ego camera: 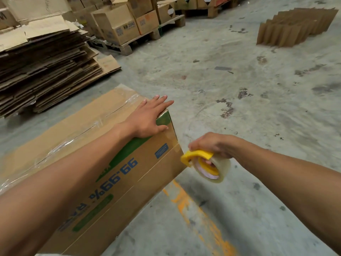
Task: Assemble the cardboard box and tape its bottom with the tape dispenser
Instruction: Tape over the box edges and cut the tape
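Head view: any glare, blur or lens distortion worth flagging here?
Head view: glare streaks on the clear tape along the cardboard box top; wide-angle bending at the edges stretches both forearms; the left hand and tape dispenser look sharp; light is soft and even.

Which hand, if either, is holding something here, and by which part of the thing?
The right hand grips the tape dispenser from above, fingers curled over its yellow frame. The left hand holds nothing; it rests flat on the cardboard box.

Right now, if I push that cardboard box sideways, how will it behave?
The cardboard box probably slides easily across the smooth concrete floor; it looks freshly assembled, so likely empty and light. Its walls may flex. The left hand resting flat on top should steady it.
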Available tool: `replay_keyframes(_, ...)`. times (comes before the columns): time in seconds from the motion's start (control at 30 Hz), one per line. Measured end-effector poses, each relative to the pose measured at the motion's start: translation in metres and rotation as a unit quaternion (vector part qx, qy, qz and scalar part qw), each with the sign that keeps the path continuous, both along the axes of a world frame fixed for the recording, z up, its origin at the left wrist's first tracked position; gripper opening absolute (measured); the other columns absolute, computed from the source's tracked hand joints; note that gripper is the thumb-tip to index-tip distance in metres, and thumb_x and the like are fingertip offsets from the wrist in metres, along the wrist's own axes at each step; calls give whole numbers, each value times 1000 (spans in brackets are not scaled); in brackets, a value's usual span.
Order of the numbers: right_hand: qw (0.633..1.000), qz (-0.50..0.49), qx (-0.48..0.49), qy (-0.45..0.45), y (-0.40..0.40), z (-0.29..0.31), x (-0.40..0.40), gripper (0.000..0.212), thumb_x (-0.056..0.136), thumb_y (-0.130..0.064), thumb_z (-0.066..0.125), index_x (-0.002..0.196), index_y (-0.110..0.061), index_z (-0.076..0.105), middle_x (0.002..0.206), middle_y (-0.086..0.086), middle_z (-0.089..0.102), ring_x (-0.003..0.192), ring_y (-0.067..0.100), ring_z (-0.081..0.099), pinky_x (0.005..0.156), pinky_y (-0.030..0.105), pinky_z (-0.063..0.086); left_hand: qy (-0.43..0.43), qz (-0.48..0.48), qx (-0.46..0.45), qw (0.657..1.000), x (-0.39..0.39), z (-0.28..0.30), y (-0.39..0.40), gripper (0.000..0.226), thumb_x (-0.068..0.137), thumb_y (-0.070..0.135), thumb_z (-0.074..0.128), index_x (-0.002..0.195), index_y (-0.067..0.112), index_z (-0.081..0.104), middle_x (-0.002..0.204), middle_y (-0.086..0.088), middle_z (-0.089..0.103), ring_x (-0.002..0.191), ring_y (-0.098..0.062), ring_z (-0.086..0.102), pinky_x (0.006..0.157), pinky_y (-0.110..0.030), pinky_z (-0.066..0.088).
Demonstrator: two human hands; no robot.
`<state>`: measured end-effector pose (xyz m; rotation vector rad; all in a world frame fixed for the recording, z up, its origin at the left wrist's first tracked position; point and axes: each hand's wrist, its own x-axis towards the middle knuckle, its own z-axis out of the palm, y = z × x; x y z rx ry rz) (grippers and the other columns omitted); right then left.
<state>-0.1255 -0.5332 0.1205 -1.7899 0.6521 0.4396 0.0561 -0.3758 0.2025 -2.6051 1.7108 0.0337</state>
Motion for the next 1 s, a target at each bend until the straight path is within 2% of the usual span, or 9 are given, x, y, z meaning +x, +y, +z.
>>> replay_keyframes(0.1,990,71,-69,100,0,-43,-29,55,60,-42,72,102,-7,78,97,6,75,78,21,68,73,30,55,-8,14,5,1000,-3,0,0,90,86,47,63,155,36,7,165,4,-1,151,-16,-3,121,-42,-1)
replay_keyframes(0.17,990,47,-54,122,-21,-51,-44,66,49,-47,72,105,-11,77,104,13,76,75,26,72,75,39,59,-31,31,0,999,-7,-1,-1,90,85,46,65,155,34,10,165,3,1,151,-18,-1,121,-43,2)
replay_keyframes(0.27,994,-9,-17,107,-53,-37,-54,46,76,-37,70,111,-6,74,100,29,72,49,26,59,61,36,54,-76,58,-19,995,-15,-8,-4,92,81,47,69,154,27,16,164,-2,8,151,-22,6,122,-44,10)
replay_keyframes(0.4,993,-26,-5,115,-56,-41,-63,31,86,-29,68,114,-15,72,105,29,72,47,26,58,62,36,55,-205,79,-13,976,-36,-19,-4,95,87,47,64,155,15,6,164,-12,6,150,-29,11,120,-48,17)
replay_keyframes(0.5,992,-18,0,128,-51,-42,-64,35,84,-30,70,115,-15,71,101,26,74,48,26,60,66,40,56,-326,51,19,944,-46,-31,-1,90,92,40,54,156,13,-4,161,-21,-13,150,-36,-7,117,-58,7)
replay_keyframes(0.63,993,-30,7,111,-49,-31,-68,28,90,-25,67,117,-19,69,77,19,74,43,24,58,50,31,54,-418,-22,101,903,-50,-42,11,78,97,42,31,153,7,-11,158,-16,-28,145,-34,-27,116,-58,-13)
replay_keyframes(0.73,994,-44,2,102,-52,-25,-75,30,90,-24,68,118,-19,70,84,19,76,42,23,59,48,30,54,-423,-29,158,892,-58,-66,25,79,99,53,14,149,4,-21,155,-16,-32,142,-33,-33,111,-54,-26)
replay_keyframes(0.83,994,-43,-7,103,-56,-22,-81,29,89,-25,68,117,-17,70,91,24,75,41,23,59,49,31,54,-392,-18,201,898,-66,-93,36,86,97,61,13,148,1,-21,154,-17,-32,138,-33,-36,105,-53,-32)
replay_keyframes(1.0,993,-55,-26,98,-59,-15,-91,27,90,-24,69,116,-18,72,92,20,74,38,21,59,50,30,55,-331,0,220,918,-75,-123,43,88,95,65,10,148,1,-18,157,-17,-24,140,-30,-32,109,-52,-29)
